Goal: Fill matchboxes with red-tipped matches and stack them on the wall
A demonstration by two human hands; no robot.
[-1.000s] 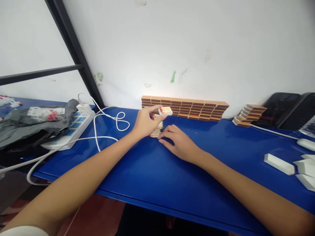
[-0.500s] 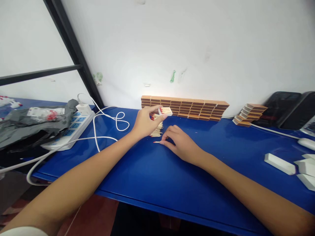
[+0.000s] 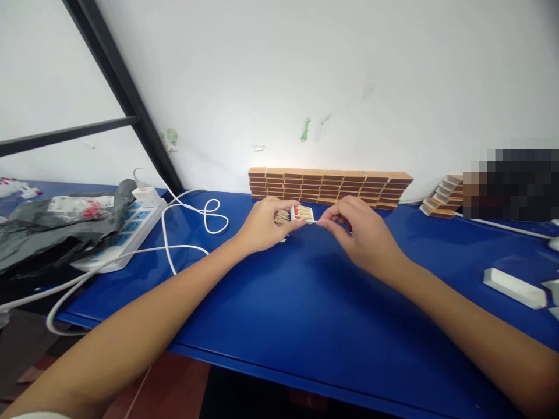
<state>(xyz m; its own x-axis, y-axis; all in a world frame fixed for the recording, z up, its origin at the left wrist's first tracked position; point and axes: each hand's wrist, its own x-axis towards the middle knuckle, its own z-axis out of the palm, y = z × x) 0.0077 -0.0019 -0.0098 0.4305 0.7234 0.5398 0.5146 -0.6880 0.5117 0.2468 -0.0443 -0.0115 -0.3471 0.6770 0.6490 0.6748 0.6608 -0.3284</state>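
Between its thumb and fingers, my left hand (image 3: 268, 224) grips a small white matchbox tray (image 3: 309, 220) with red-headed matches (image 3: 302, 212) lying side by side in it. Just right of the tray, my right hand (image 3: 362, 233) is closed in a pinch on a single match (image 3: 315, 222), whose pale stick points toward the tray's right end. Most of that match is hidden or too small to make out. A loose pile of matches (image 3: 282, 217) lies on the blue table, partly covered by my left hand.
Stacked brown matchbox sleeves (image 3: 327, 185) line the wall, with a smaller stack (image 3: 443, 198) at right. White trays (image 3: 515, 288) lie at the right edge. A power strip (image 3: 126, 238), white cables (image 3: 213, 215) and a grey plastic bag (image 3: 56, 221) occupy the left.
My right hand has lifted a match from the table beside the pile and moved it up and right, to the tray's right end. My left hand with the tray has shifted slightly right and down.
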